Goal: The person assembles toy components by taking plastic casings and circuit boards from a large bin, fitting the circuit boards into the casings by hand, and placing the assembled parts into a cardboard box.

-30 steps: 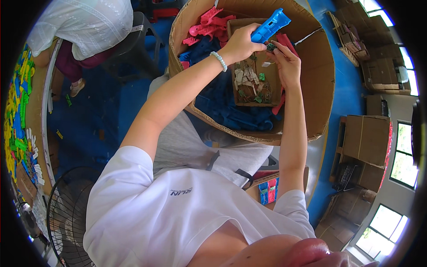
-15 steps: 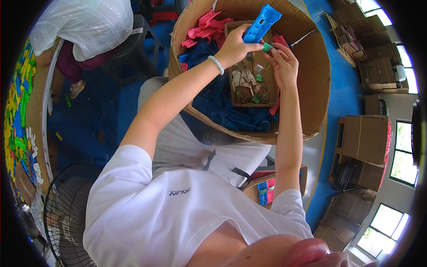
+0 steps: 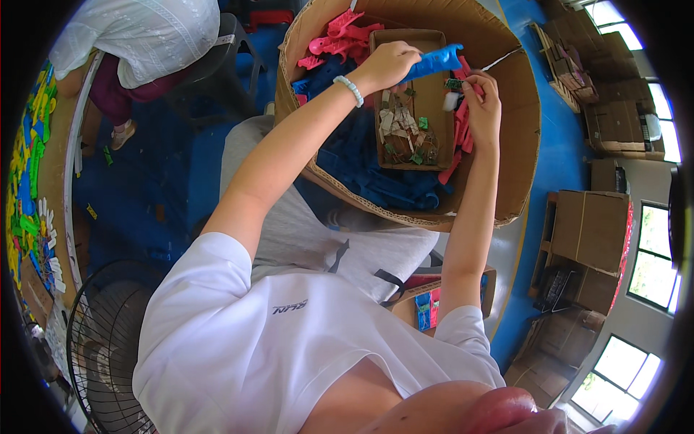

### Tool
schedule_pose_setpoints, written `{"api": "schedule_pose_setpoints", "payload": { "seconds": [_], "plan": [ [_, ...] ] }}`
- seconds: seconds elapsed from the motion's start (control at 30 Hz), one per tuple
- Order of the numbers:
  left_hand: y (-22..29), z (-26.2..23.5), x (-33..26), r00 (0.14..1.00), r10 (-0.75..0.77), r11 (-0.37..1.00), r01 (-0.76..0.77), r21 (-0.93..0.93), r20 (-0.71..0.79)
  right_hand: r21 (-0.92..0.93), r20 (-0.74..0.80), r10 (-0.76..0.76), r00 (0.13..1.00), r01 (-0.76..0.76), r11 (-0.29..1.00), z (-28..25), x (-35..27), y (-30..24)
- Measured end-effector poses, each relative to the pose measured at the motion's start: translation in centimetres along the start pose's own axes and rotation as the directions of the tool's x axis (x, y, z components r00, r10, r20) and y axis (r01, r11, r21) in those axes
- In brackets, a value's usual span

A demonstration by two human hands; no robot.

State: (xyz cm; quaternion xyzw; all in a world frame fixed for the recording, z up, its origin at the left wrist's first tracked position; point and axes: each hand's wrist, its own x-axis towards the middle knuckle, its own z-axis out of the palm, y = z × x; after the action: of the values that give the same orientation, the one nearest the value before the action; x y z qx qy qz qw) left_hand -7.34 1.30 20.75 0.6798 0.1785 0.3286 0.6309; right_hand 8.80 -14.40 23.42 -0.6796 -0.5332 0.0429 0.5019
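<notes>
My left hand (image 3: 391,65) is closed on a blue plastic shell (image 3: 438,62), held tilted above a large cardboard box. Close beside the shell, my right hand (image 3: 484,105) pinches a small green circuit board (image 3: 454,84) between thumb and fingers. A small white piece (image 3: 450,101) hangs just below the board; how it is attached cannot be made out. Beneath both hands is a shallow cardboard tray (image 3: 439,155) with small green boards, thin wires and pale scraps (image 3: 394,123) in it.
The large cardboard box (image 3: 517,145) also holds pink plastic parts (image 3: 347,40) and blue plastic parts (image 3: 354,170) around the tray. A smaller box (image 3: 491,289) stands by my right elbow. Left are a fan (image 3: 108,354), a stool (image 3: 220,72), a seated person (image 3: 137,36) and a table of coloured parts.
The blue shell has dropped lower and tilted flatter in my left hand. My right hand has moved right with the circuit board, away from the shell; the white piece now shows below the board.
</notes>
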Motion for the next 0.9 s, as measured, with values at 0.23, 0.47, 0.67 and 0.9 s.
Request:
{"api": "schedule_pose_setpoints", "payload": {
  "seconds": [0.23, 0.47, 0.67, 0.9],
  "plan": [
    [0.3, -0.7, 0.5, 0.975, -0.029, 0.997, 0.012, 0.078, 0.219, 0.217, 0.135, 0.196, 0.971, -0.222, 0.951, 0.6, -0.2, -0.3],
    [2.8, -1.1, -0.3, 0.957, 0.228, 0.867, -0.115, -0.485, 0.18, 0.828, 0.11, 0.343, 0.933, -0.277, 0.488, 2.4, 0.0, 0.1],
    [2.4, 0.6, -0.4, 0.927, 0.341, 0.798, -0.198, -0.569, 0.155, 0.941, 0.158, 0.461, 0.873, -0.275, 0.198, 4.3, -0.1, -1.8],
    [1.7, 0.9, 0.3, 0.972, 0.236, 0.715, -0.181, -0.676, -0.01, 0.836, 0.095, 0.434, 0.896, -0.309, 0.454, 4.0, -0.7, -3.0]
  ]
}}
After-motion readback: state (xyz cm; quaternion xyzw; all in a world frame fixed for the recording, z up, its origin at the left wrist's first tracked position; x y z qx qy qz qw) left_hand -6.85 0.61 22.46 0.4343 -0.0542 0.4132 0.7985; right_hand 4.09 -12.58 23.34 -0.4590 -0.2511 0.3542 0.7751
